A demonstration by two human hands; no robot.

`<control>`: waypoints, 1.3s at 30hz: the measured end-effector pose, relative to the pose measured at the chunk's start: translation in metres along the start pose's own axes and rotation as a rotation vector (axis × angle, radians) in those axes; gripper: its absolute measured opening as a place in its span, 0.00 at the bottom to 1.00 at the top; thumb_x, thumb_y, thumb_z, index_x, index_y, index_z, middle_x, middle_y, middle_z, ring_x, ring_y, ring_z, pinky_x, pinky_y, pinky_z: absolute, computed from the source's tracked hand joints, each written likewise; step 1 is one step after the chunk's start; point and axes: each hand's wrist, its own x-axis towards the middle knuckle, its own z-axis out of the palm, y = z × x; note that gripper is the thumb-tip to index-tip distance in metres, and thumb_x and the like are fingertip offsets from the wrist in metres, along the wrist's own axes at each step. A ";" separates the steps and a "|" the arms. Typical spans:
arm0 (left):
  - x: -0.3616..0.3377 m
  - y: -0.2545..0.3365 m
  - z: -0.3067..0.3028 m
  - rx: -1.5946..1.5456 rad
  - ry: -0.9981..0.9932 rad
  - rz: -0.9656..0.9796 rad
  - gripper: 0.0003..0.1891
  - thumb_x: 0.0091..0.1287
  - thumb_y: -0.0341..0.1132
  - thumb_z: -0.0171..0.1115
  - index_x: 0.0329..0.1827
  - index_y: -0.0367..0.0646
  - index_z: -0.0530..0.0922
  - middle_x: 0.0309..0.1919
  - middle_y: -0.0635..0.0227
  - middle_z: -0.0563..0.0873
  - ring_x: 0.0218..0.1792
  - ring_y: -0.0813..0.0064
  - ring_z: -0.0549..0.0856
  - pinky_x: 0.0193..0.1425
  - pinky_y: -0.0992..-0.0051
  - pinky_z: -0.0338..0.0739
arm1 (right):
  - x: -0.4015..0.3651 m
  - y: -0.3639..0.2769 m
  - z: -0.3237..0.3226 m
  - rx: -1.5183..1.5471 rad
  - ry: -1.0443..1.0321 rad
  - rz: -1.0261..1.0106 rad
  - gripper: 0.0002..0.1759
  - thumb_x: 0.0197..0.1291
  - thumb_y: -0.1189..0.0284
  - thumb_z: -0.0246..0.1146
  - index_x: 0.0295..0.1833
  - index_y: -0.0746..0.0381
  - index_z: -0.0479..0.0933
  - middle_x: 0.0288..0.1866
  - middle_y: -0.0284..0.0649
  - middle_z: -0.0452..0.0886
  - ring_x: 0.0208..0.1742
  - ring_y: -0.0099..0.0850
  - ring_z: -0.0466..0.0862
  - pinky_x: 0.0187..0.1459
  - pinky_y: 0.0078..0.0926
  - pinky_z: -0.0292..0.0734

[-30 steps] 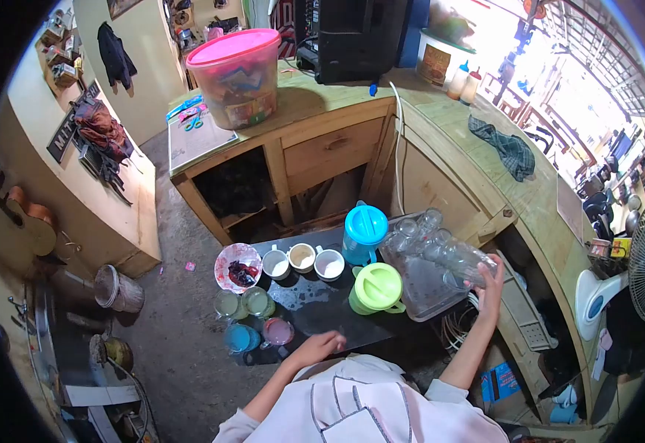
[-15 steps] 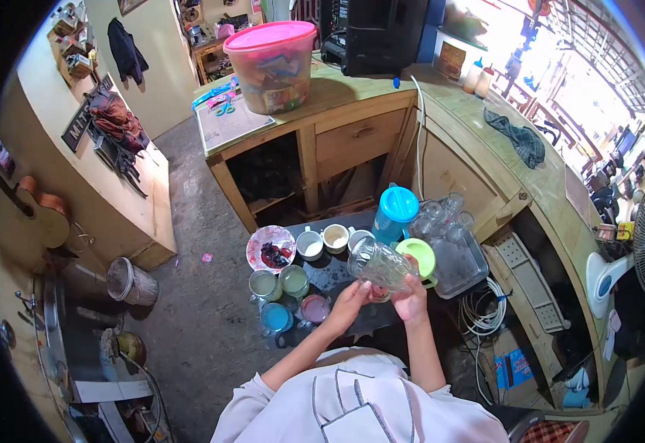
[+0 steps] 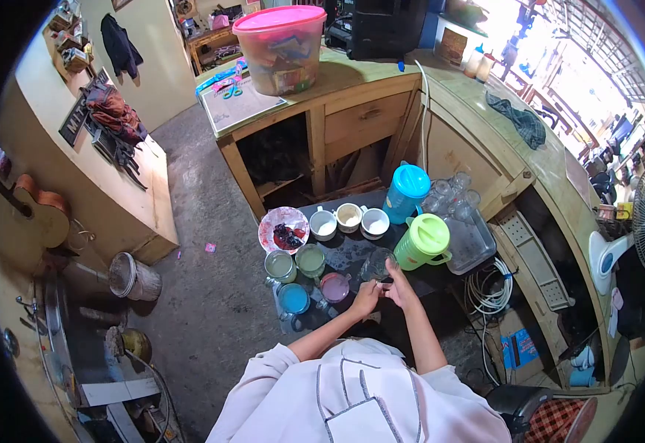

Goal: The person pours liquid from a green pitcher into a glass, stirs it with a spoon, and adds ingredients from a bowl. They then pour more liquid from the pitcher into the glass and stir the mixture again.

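A clear empty glass [image 3: 378, 263] is low over the near right part of the dark low table. My right hand [image 3: 399, 289] is closed on its right side. My left hand [image 3: 367, 297] grips at its near end, fingertips meeting those of the right hand. To the left stand glass mugs with pale greenish liquid [image 3: 310, 260], pink liquid [image 3: 334, 287] and blue liquid [image 3: 294, 298]. Behind them are a patterned bowl [image 3: 265, 235] of dark red pieces and white cups [image 3: 374, 223]. A green lidded pitcher [image 3: 422, 242] stands right of the glass.
Beyond the green pitcher stand a blue pitcher [image 3: 407, 193] and a clear tray [image 3: 478, 247] with several upturned glasses [image 3: 455, 193]. A wooden counter [image 3: 363, 122] curves round the back, carrying a pink-lidded bucket [image 3: 282, 52]. Coiled white cable [image 3: 486, 299] hangs at right.
Both hands have lowered the glass toward the table, away from my face. It no longer covers the green pitcher and the right white cup. The view has shifted slightly.
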 end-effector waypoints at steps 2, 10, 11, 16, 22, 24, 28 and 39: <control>-0.004 -0.002 -0.010 0.080 -0.089 -0.125 0.14 0.69 0.36 0.44 0.34 0.34 0.73 0.33 0.55 0.80 0.38 0.60 0.78 0.45 0.65 0.70 | 0.001 0.007 0.001 0.032 -0.023 -0.005 0.36 0.56 0.49 0.59 0.66 0.45 0.53 0.60 0.36 0.62 0.42 0.37 0.73 0.36 0.35 0.75; -0.015 0.028 -0.028 0.074 -0.094 -0.154 0.25 0.63 0.37 0.50 0.60 0.31 0.61 0.56 0.45 0.69 0.61 0.54 0.67 0.65 0.67 0.58 | 0.002 0.015 0.030 0.099 0.164 -0.153 0.32 0.58 0.52 0.58 0.65 0.50 0.59 0.55 0.33 0.67 0.44 0.30 0.71 0.39 0.31 0.71; -0.022 0.044 -0.031 0.073 -0.047 -0.250 0.31 0.62 0.38 0.51 0.65 0.30 0.56 0.60 0.44 0.66 0.63 0.53 0.65 0.67 0.68 0.55 | 0.004 0.018 0.029 -0.006 0.248 -0.220 0.30 0.59 0.52 0.57 0.63 0.52 0.60 0.53 0.33 0.68 0.43 0.28 0.71 0.40 0.30 0.70; -0.048 0.056 -0.027 0.122 -0.126 -0.206 0.38 0.59 0.38 0.49 0.65 0.20 0.44 0.64 0.34 0.56 0.67 0.51 0.58 0.69 0.67 0.52 | 0.020 0.054 0.030 -0.337 0.581 -0.675 0.16 0.63 0.59 0.56 0.49 0.58 0.68 0.38 0.31 0.70 0.37 0.21 0.69 0.39 0.20 0.65; -0.058 0.109 -0.077 0.101 -0.718 -0.300 0.28 0.67 0.46 0.45 0.60 0.30 0.65 0.57 0.48 0.73 0.59 0.60 0.72 0.65 0.69 0.61 | -0.030 0.009 0.075 -0.823 0.294 -0.922 0.09 0.55 0.71 0.62 0.39 0.64 0.73 0.22 0.31 0.67 0.21 0.18 0.66 0.25 0.18 0.64; -0.060 0.113 -0.095 0.153 -0.872 -0.251 0.25 0.69 0.48 0.44 0.57 0.34 0.70 0.53 0.55 0.76 0.55 0.65 0.74 0.62 0.71 0.64 | -0.031 0.006 0.090 -0.887 0.162 -0.759 0.11 0.53 0.71 0.64 0.41 0.62 0.76 0.25 0.34 0.70 0.21 0.21 0.69 0.26 0.19 0.66; -0.061 0.138 -0.152 -0.075 -0.921 -0.209 0.22 0.71 0.45 0.41 0.50 0.34 0.74 0.46 0.57 0.80 0.50 0.69 0.78 0.58 0.72 0.68 | -0.019 0.013 0.101 -1.079 0.103 -0.822 0.09 0.51 0.73 0.64 0.39 0.62 0.78 0.31 0.40 0.75 0.25 0.30 0.76 0.29 0.26 0.73; -0.020 0.093 -0.285 -0.436 0.133 -0.234 0.15 0.69 0.44 0.44 0.32 0.44 0.74 0.23 0.72 0.79 0.30 0.77 0.81 0.39 0.76 0.75 | -0.040 0.009 0.117 -1.061 -0.039 -0.944 0.05 0.52 0.75 0.60 0.35 0.62 0.80 0.34 0.43 0.77 0.36 0.40 0.80 0.39 0.34 0.76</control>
